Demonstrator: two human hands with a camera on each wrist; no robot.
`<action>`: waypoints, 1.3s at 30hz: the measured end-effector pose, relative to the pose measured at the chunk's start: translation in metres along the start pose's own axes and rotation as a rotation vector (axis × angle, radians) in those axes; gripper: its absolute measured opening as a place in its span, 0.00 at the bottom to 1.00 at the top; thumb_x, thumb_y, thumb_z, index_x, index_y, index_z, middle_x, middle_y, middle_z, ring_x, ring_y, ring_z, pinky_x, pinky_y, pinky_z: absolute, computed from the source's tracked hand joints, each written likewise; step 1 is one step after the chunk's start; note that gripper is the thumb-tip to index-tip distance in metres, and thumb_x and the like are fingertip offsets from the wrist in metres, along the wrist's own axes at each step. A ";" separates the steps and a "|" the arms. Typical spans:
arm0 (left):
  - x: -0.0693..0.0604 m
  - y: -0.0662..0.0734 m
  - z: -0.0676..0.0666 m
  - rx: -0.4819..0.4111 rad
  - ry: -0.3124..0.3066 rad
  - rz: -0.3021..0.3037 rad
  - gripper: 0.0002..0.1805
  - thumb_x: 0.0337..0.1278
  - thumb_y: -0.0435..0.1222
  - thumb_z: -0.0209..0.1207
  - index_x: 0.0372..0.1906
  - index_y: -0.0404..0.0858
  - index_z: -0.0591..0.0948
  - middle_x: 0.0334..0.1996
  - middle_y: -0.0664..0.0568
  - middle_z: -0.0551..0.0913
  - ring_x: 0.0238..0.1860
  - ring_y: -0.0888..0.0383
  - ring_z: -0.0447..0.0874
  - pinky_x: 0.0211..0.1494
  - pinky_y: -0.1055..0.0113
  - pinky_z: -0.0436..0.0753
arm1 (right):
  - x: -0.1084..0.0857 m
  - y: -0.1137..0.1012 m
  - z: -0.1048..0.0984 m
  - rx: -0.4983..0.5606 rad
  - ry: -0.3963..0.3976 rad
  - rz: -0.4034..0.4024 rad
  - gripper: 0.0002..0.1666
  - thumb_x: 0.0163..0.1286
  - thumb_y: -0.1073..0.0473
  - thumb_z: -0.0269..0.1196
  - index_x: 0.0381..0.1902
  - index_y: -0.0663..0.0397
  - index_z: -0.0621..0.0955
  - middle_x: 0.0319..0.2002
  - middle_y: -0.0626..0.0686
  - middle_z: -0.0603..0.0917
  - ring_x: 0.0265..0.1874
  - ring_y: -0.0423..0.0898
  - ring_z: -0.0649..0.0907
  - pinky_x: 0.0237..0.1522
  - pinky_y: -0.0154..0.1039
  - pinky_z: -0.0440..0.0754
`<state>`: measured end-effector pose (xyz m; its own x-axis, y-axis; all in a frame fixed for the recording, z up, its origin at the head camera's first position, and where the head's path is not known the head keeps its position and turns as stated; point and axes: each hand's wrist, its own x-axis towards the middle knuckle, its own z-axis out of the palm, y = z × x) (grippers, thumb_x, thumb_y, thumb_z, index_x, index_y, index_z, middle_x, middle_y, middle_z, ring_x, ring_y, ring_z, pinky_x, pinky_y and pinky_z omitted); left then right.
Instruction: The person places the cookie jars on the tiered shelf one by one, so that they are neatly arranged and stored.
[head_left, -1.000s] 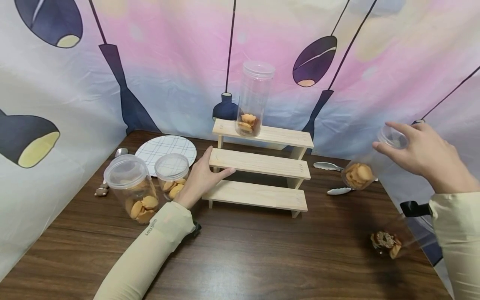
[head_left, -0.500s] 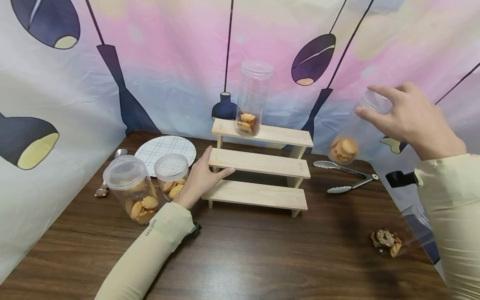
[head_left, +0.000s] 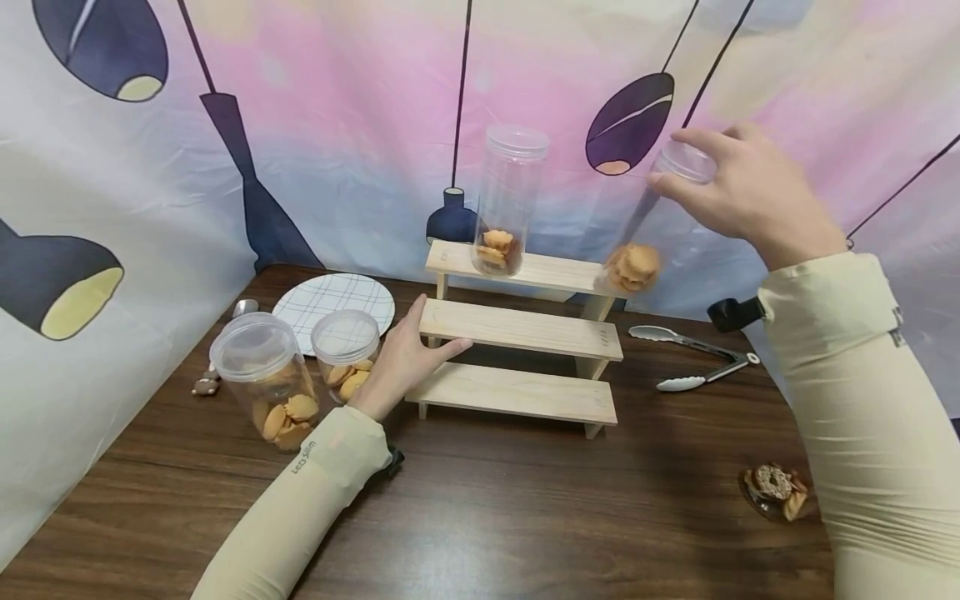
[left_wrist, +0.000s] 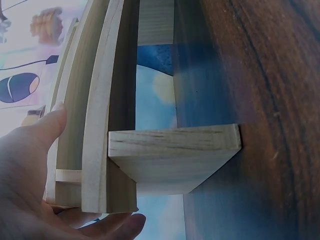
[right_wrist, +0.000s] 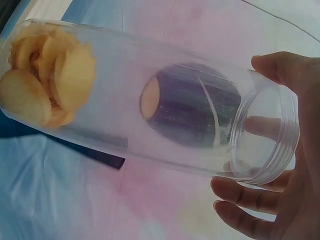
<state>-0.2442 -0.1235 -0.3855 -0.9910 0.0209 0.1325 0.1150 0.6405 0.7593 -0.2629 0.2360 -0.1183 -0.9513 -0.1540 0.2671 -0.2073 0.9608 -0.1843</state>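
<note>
A three-step wooden rack stands on the table, a tall clear jar with a few cookies on its top step. The left hand grips the rack's left end; in the left wrist view the thumb and fingers of that hand lie around the edges of the boards. Up at the right, the right hand holds a second tall jar by its lidded top, tilted, its cookie-filled bottom near the top step's right end. In the right wrist view, thumb and fingers span the lid.
Two clear jars of cookies, one larger and one smaller, stand left of the rack by a checked plate. Metal tongs lie at the right. A container with a ringed treat is nearer the right edge.
The right hand has carried its jar leftward and upward, from above the tongs to beside the top step. The left hand has stayed on the rack.
</note>
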 end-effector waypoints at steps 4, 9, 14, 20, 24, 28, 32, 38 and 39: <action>-0.001 0.001 -0.001 0.001 -0.004 -0.007 0.64 0.47 0.70 0.63 0.81 0.43 0.47 0.77 0.39 0.56 0.75 0.40 0.58 0.72 0.44 0.64 | 0.013 -0.014 0.005 -0.004 0.000 -0.018 0.48 0.65 0.25 0.53 0.78 0.33 0.60 0.71 0.71 0.60 0.58 0.72 0.69 0.52 0.70 0.67; -0.001 0.003 0.000 -0.003 -0.004 -0.010 0.64 0.47 0.70 0.64 0.81 0.43 0.48 0.77 0.39 0.56 0.75 0.40 0.58 0.73 0.44 0.64 | 0.026 -0.028 0.012 0.019 -0.019 -0.021 0.49 0.64 0.23 0.52 0.78 0.33 0.60 0.72 0.69 0.59 0.61 0.69 0.68 0.55 0.70 0.67; -0.001 0.004 0.004 -0.006 0.003 -0.007 0.64 0.47 0.69 0.65 0.81 0.43 0.48 0.77 0.39 0.57 0.75 0.40 0.58 0.73 0.45 0.65 | 0.033 -0.037 0.020 0.036 -0.042 -0.032 0.48 0.65 0.24 0.52 0.78 0.33 0.61 0.73 0.67 0.59 0.62 0.68 0.69 0.57 0.69 0.68; 0.000 0.006 0.008 0.001 0.006 0.001 0.64 0.47 0.69 0.64 0.81 0.42 0.49 0.77 0.40 0.57 0.75 0.41 0.58 0.73 0.45 0.65 | 0.036 -0.042 0.025 0.026 -0.047 -0.022 0.47 0.64 0.24 0.53 0.77 0.31 0.62 0.70 0.66 0.62 0.56 0.67 0.72 0.52 0.65 0.71; 0.001 0.007 0.008 0.005 0.012 -0.003 0.64 0.46 0.70 0.64 0.81 0.43 0.49 0.77 0.40 0.58 0.75 0.42 0.58 0.73 0.45 0.65 | 0.038 -0.044 0.027 0.023 -0.054 -0.023 0.47 0.64 0.24 0.52 0.77 0.31 0.62 0.71 0.65 0.62 0.56 0.69 0.72 0.54 0.66 0.70; 0.001 0.008 0.008 0.006 0.013 -0.003 0.64 0.46 0.70 0.64 0.81 0.43 0.49 0.77 0.40 0.57 0.75 0.42 0.58 0.73 0.46 0.65 | 0.040 -0.045 0.029 0.013 -0.060 -0.017 0.48 0.64 0.24 0.52 0.78 0.32 0.60 0.72 0.65 0.60 0.58 0.69 0.71 0.56 0.67 0.68; 0.000 0.008 0.008 0.010 0.013 -0.006 0.64 0.46 0.70 0.64 0.81 0.43 0.49 0.77 0.40 0.57 0.75 0.42 0.58 0.73 0.46 0.64 | 0.042 -0.044 0.031 0.012 -0.067 -0.008 0.48 0.65 0.24 0.51 0.78 0.32 0.59 0.72 0.66 0.60 0.58 0.68 0.71 0.57 0.67 0.68; -0.001 0.008 0.007 0.011 0.010 -0.008 0.64 0.47 0.69 0.64 0.81 0.42 0.49 0.77 0.40 0.57 0.75 0.42 0.58 0.73 0.46 0.64 | 0.046 -0.044 0.031 0.018 -0.072 -0.009 0.48 0.65 0.24 0.51 0.78 0.32 0.59 0.72 0.66 0.60 0.58 0.67 0.70 0.57 0.66 0.69; -0.001 0.008 0.007 0.011 0.009 -0.007 0.64 0.47 0.70 0.64 0.81 0.42 0.49 0.77 0.40 0.57 0.75 0.42 0.58 0.73 0.46 0.64 | 0.046 -0.043 0.032 0.018 -0.073 -0.009 0.48 0.65 0.24 0.51 0.78 0.32 0.59 0.73 0.66 0.59 0.59 0.67 0.70 0.57 0.66 0.69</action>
<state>-0.2426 -0.1131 -0.3842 -0.9911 0.0097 0.1327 0.1072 0.6489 0.7533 -0.3052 0.1799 -0.1279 -0.9635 -0.1793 0.1988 -0.2189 0.9552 -0.1994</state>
